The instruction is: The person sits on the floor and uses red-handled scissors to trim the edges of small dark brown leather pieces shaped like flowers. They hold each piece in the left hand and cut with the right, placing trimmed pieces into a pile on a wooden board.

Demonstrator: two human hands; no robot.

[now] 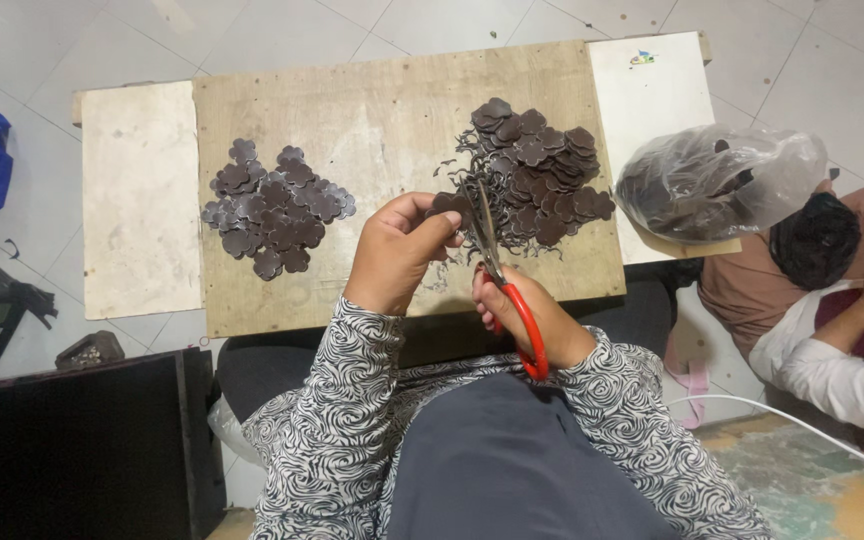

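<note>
A dark flower-shaped piece [449, 204] is pinched at the fingertips of the left hand [399, 252], closed firmly on it, just above the board [392, 110]. The scissors [497, 265] are gripped in the right hand [532, 318], fingers wrapped through the red handles, blades apparently a little apart and set against the piece's edge. For a clean cut, the piece is best kept flat and turned into the blades, not the blades around it, with fingertips kept well back from the edge. Short bites would likely suit the curved outline. A pile of pieces [537, 180] lies just beyond the blades; a second pile [274, 208] sits well apart to the left. Thin offcuts [462, 160] are scattered near the blades.
</note>
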